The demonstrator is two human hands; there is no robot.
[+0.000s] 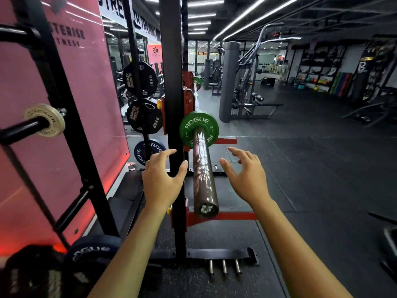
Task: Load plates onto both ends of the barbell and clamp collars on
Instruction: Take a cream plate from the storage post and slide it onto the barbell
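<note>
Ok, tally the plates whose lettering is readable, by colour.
Green plate: 1
White plate: 1
Dark blue plates: 2
Black plates: 2
Total: 6

Dim gym, ceiling strip lights (247, 16) (edges warped, blurred).
</note>
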